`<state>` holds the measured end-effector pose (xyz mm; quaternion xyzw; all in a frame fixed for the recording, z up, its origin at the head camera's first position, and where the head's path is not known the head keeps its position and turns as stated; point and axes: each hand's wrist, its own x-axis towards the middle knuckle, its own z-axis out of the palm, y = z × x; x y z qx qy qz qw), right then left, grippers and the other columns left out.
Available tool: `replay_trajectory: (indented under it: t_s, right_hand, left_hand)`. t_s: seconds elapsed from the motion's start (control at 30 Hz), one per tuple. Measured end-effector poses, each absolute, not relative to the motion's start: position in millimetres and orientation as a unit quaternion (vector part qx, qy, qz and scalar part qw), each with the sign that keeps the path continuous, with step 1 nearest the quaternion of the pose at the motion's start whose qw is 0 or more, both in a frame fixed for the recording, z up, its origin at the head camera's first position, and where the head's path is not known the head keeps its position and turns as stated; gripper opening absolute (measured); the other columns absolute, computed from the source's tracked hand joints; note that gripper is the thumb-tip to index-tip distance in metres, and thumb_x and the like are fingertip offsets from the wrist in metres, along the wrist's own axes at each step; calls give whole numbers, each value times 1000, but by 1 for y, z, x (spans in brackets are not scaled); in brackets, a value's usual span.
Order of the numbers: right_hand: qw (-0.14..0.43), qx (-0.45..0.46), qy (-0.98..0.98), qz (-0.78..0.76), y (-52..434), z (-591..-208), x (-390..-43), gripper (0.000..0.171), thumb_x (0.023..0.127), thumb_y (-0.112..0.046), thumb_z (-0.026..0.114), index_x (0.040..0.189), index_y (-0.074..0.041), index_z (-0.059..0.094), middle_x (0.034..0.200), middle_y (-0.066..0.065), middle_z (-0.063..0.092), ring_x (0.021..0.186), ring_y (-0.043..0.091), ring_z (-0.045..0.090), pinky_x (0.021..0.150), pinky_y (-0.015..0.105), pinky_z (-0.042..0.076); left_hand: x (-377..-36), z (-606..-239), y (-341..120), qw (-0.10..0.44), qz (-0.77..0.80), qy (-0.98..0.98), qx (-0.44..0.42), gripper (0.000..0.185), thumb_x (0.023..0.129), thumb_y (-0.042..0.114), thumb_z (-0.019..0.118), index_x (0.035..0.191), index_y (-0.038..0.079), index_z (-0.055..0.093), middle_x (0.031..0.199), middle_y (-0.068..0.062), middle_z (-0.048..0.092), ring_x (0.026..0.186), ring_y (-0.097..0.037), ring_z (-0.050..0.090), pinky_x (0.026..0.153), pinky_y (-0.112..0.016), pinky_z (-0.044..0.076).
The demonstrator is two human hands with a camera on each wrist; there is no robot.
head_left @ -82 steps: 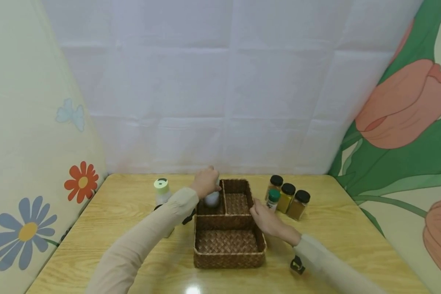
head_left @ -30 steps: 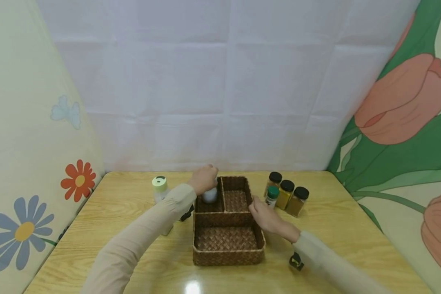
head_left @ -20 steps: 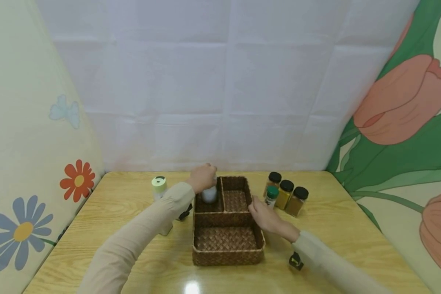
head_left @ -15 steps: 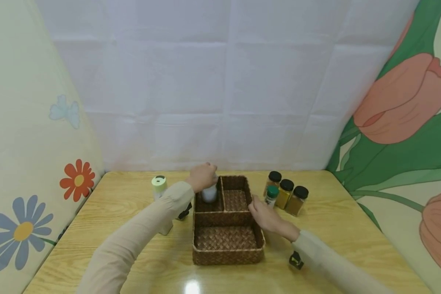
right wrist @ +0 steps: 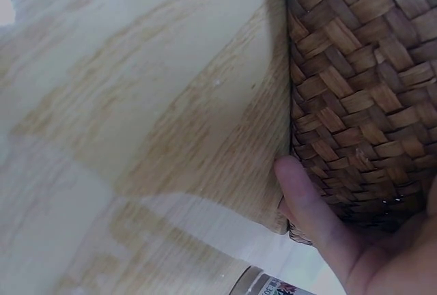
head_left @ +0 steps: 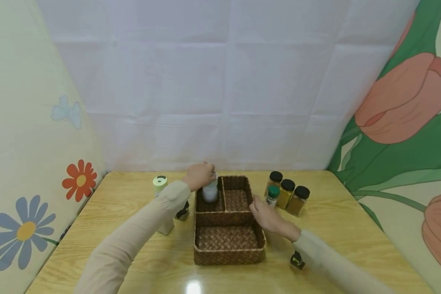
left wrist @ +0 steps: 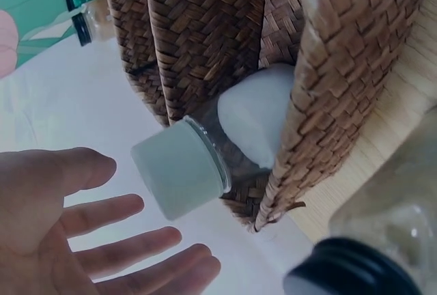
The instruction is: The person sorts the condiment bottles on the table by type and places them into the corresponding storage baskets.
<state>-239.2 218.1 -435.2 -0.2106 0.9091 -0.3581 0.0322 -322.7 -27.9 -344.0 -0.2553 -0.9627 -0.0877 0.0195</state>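
Note:
A brown woven basket (head_left: 197, 234) with three compartments sits mid-table. In its far-left compartment stands a jar of white powder (head_left: 210, 192) with a pale green cap (left wrist: 179, 169). My left hand (head_left: 199, 175) hovers just left of the cap. The left wrist view shows its fingers (left wrist: 113, 244) spread and apart from the jar. My right hand (head_left: 266, 215) lies along the basket's right wall, and the thumb (right wrist: 307, 196) presses straight against the outer weave (right wrist: 355, 104).
A second green-capped jar (head_left: 160, 184) stands left of the basket. A clear jar (head_left: 165, 227) with a black cap (left wrist: 351, 268) sits under my left forearm. Three black-capped spice jars (head_left: 288, 192) and a small green-capped bottle (head_left: 272, 195) stand to the right.
My left hand has let go of the white-powder jar and drawn slightly left. The jar now stands upright in its compartment. The right hand has stayed on the basket's side.

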Motion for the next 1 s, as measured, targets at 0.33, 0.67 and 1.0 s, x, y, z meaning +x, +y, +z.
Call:
replay_trajectory:
  t_s: [0.33, 0.67, 1.0]
  right_hand:
    - [23, -208, 912, -352, 220, -435, -241, 44, 111, -21, 23, 125, 18, 36, 51, -6, 31, 41, 7, 20, 46, 26, 27]
    - [25, -201, 916, -346, 219, -436, -242, 45, 111, -20, 23, 128, 19, 35, 52, -5, 33, 42, 8, 22, 46, 26, 28]
    - [27, -204, 914, -350, 219, -437, -241, 47, 111, -21, 23, 129, 20, 34, 50, -6, 33, 41, 6, 21, 45, 25, 27]
  left_hand:
    - [-324, -338, -37, 29, -88, -965, -244, 16, 100, 19, 59, 95, 6, 68, 81, -7, 64, 65, -18, 57, 57, -33, 45]
    - [-324, -339, -47, 29, -95, -969, -226, 14, 100, 18, 59, 96, 6, 66, 79, -5, 63, 67, -19, 58, 60, -35, 48]
    - [-323, -345, -60, 27, -110, -968, -223, 18, 99, 16, 58, 84, 7, 62, 69, -3, 55, 58, -17, 48, 52, -31, 37]
